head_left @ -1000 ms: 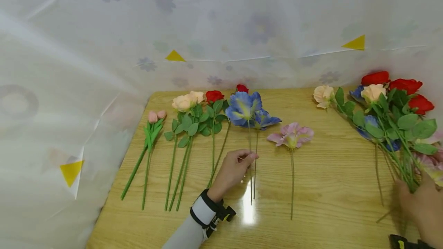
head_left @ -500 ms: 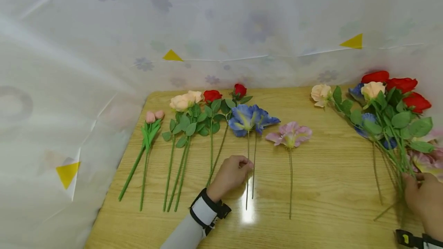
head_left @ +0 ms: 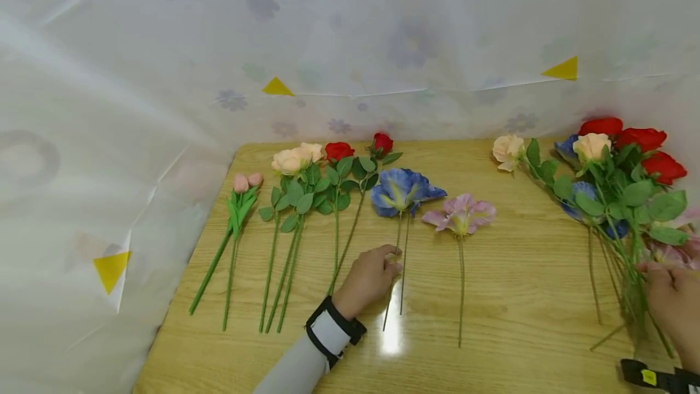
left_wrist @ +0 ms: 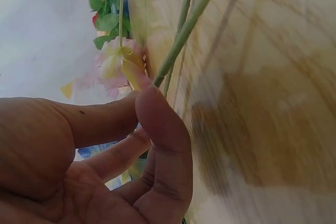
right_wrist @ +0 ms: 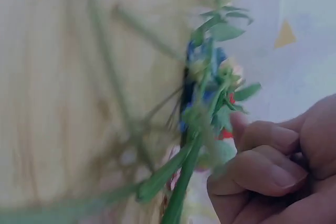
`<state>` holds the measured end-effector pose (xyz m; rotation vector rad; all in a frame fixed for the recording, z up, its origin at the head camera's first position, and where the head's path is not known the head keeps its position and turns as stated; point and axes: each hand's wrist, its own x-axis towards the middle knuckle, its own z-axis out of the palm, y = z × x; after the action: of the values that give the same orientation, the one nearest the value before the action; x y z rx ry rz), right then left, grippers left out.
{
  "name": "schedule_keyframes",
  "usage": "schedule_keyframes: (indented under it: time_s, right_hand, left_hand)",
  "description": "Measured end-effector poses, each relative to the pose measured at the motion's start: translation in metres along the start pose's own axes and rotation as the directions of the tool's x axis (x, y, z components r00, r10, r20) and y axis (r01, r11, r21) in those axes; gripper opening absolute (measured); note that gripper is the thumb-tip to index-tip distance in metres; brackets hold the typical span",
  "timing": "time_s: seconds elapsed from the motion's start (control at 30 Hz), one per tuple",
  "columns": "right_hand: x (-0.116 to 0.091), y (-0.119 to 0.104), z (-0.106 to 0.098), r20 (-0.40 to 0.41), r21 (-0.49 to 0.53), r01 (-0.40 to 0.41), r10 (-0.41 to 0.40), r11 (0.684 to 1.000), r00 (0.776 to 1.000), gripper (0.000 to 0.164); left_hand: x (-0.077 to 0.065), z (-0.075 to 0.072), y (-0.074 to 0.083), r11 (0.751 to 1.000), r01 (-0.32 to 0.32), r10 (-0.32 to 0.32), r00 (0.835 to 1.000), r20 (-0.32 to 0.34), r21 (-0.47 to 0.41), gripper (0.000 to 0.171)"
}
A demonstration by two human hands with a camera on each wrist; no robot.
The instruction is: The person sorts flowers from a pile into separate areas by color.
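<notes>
In the head view my left hand pinches the thin stem of a blue flower between thumb and forefinger; its head overlaps another blue bloom. The left wrist view shows the pinched stem at my fingertips. Right of this pair lies a pink flower. At the right edge my right hand is by the lower stems of a mixed bunch of roses and blue and pink flowers. In the right wrist view its fingers are curled beside green stems; whether they grip one is unclear.
Left along the wooden table lie pink tulips, peach roses and red roses. A peach rose sticks out of the bunch's left side. A pale patterned sheet borders the back and left.
My left hand has drawn the left blue flower downward, then slightly right against its neighbour. My right hand has shifted at the bunch, and one stem's lower end now slants right.
</notes>
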<state>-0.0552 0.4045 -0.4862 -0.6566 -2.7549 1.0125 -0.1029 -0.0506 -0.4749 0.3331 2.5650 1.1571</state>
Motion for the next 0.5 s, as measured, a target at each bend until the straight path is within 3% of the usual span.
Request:
schedule_keyframes:
  time_s: [0.07, 0.1, 0.17, 0.2, 0.23, 0.3, 0.4, 0.43, 0.47, 0.5]
  right_hand:
    - [0.000, 0.009, 0.003, -0.005, 0.202, 0.074, -0.075, 0.977, 0.997, 0.047]
    - [-0.002, 0.013, 0.003, 0.007, 0.359, 0.115, -0.126, 0.926, 0.992, 0.042]
    - [-0.005, 0.014, 0.001, 0.024, 0.610, 0.157, -0.217, 0.776, 0.976, 0.033]
    - [-0.007, 0.013, 0.000, 0.035, 0.717, 0.161, -0.265, 0.678, 0.964, 0.030]
    - [-0.008, 0.011, -0.002, 0.056, 0.831, 0.143, -0.336, 0.538, 0.940, 0.032]
    - [-0.014, -0.001, -0.005, 0.037, 0.921, 0.125, -0.402, 0.370, 0.915, 0.029]
    - [-0.017, -0.011, -0.004, -0.026, 0.975, 0.130, -0.488, 0.180, 0.872, 0.028]
    - [-0.017, -0.013, -0.003, -0.055, 0.979, 0.147, -0.511, 0.142, 0.858, 0.030]
    - [-0.019, -0.016, -0.002, -0.092, 0.966, 0.202, -0.512, 0.162, 0.854, 0.028]
    - [-0.019, -0.017, -0.001, -0.104, 0.974, 0.195, -0.536, 0.116, 0.837, 0.030]
  left_hand:
    - [0.000, 0.000, 0.000, 1.000, 0.002, -0.002, 1.000, 0.002, 0.008, 0.030]
    - [0.000, 0.000, 0.000, 1.000, 0.000, 0.000, 1.000, 0.001, 0.014, 0.031]
    - [0.000, 0.000, 0.000, 0.999, -0.005, 0.005, 1.000, -0.005, 0.034, 0.033]
    - [-0.001, -0.001, 0.000, 0.999, -0.003, 0.003, 1.000, -0.007, 0.042, 0.034]
    - [-0.001, -0.001, 0.000, 0.999, 0.001, 0.000, 1.000, -0.010, 0.050, 0.036]
    - [-0.002, -0.002, 0.000, 0.998, 0.017, -0.017, 1.000, -0.009, 0.053, 0.039]
    - [-0.002, -0.003, 0.001, 0.998, 0.045, -0.045, 0.999, -0.009, 0.050, 0.042]
    - [-0.003, -0.003, 0.002, 0.997, 0.053, -0.052, 0.999, -0.009, 0.048, 0.043]
    - [-0.003, -0.003, 0.002, 0.997, 0.059, -0.058, 0.998, -0.010, 0.044, 0.043]
    - [-0.003, -0.003, 0.003, 0.997, 0.060, -0.060, 0.998, -0.014, 0.045, 0.042]
